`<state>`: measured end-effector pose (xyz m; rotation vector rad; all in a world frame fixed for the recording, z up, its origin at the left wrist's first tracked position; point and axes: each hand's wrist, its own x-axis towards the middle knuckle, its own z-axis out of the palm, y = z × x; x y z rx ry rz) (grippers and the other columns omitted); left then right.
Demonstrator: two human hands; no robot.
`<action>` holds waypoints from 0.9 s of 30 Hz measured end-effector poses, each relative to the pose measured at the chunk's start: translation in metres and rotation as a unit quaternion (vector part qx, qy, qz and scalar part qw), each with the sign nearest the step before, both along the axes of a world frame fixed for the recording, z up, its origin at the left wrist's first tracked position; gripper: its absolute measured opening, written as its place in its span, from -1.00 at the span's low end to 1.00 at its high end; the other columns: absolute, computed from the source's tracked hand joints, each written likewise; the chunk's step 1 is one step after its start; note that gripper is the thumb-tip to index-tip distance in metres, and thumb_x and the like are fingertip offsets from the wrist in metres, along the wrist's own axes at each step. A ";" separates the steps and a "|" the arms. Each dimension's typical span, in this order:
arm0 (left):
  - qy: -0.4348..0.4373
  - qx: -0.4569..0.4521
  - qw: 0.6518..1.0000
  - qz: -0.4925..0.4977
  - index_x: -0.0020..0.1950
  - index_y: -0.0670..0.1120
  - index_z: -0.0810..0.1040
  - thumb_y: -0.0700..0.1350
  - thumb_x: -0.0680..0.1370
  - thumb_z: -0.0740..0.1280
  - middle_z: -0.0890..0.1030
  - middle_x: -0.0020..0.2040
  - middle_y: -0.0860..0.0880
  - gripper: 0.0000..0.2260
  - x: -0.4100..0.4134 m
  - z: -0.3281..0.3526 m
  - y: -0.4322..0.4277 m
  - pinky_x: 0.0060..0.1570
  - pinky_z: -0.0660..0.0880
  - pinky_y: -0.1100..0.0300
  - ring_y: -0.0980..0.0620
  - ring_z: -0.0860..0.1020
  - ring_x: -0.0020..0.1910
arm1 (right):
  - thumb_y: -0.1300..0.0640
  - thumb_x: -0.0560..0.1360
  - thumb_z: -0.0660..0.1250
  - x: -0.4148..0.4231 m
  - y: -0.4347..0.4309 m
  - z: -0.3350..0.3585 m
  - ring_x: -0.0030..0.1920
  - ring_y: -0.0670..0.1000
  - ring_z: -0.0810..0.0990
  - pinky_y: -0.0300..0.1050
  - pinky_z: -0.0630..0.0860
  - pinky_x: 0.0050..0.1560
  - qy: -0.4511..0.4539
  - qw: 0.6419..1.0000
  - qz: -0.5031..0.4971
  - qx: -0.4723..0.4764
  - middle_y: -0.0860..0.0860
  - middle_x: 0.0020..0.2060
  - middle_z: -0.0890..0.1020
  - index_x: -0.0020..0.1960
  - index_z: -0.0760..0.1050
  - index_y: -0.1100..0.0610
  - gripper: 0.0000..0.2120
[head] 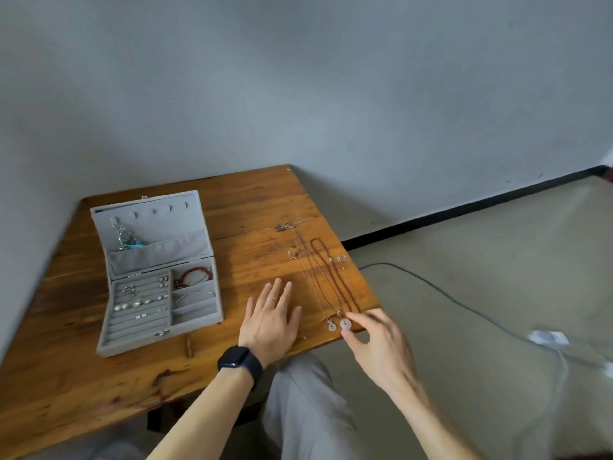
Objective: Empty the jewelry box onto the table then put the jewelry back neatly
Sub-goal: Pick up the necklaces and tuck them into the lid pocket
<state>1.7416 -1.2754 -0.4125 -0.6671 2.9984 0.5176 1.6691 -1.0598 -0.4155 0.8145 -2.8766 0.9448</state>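
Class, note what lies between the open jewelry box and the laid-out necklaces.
In the head view, the left hand lies flat on the table between the jewelry box and the necklaces.

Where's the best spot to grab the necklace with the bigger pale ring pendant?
Probably pinch the pale ring pendant from the near table edge, where the right hand hovers: it is the bulkiest part, while its thin chain lies flat, stretched away.

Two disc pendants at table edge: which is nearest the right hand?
The larger disc pendant, on the right of the pair, between the right hand's thumb and forefinger; the smaller disc lies farther left.
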 end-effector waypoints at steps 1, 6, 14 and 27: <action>-0.018 0.018 1.000 0.005 0.64 0.06 -0.03 0.21 0.68 -0.08 -0.07 0.64 0.05 -0.45 -0.004 -0.002 0.002 0.56 -0.14 -0.05 0.03 -0.14 0.61 | -0.11 0.51 0.40 0.000 -0.001 -0.001 0.08 0.00 0.56 -0.08 0.55 -0.02 0.002 1.000 0.004 0.011 -0.13 0.08 0.56 0.23 0.62 -0.06 -0.68; -0.025 0.030 0.999 0.011 0.64 0.07 0.02 0.21 0.68 -0.11 -0.03 0.64 0.07 -0.46 -0.008 -0.008 0.003 0.56 -0.13 -0.04 0.05 -0.10 0.61 | -0.06 0.52 0.40 -0.001 -0.005 -0.005 0.03 0.01 0.50 -0.12 0.52 -0.09 0.031 0.998 -0.003 0.058 -0.12 0.03 0.60 0.14 0.64 -0.08 -0.78; 0.034 0.023 0.997 0.059 0.35 0.03 0.46 0.22 0.65 0.06 0.52 0.29 -0.03 -0.58 -0.013 0.014 0.011 0.27 0.47 -0.05 -0.07 0.45 0.33 | 0.04 0.64 0.23 -0.010 -0.005 0.007 -0.11 0.05 0.61 -0.14 0.49 -0.18 0.079 0.996 0.022 0.033 -0.04 -0.10 0.64 0.06 0.62 0.02 -0.81; 0.120 0.623 0.737 0.233 0.03 -0.10 0.62 -0.07 0.64 0.30 0.71 -0.17 0.03 -0.85 -0.100 0.080 0.021 -0.55 0.12 0.32 0.12 0.30 -0.48 | 0.16 0.56 0.40 -0.030 -0.013 0.058 -0.35 -0.12 0.53 -0.48 0.32 -0.29 0.192 0.967 0.060 -0.159 -0.10 -0.26 0.67 0.02 0.60 0.04 -0.94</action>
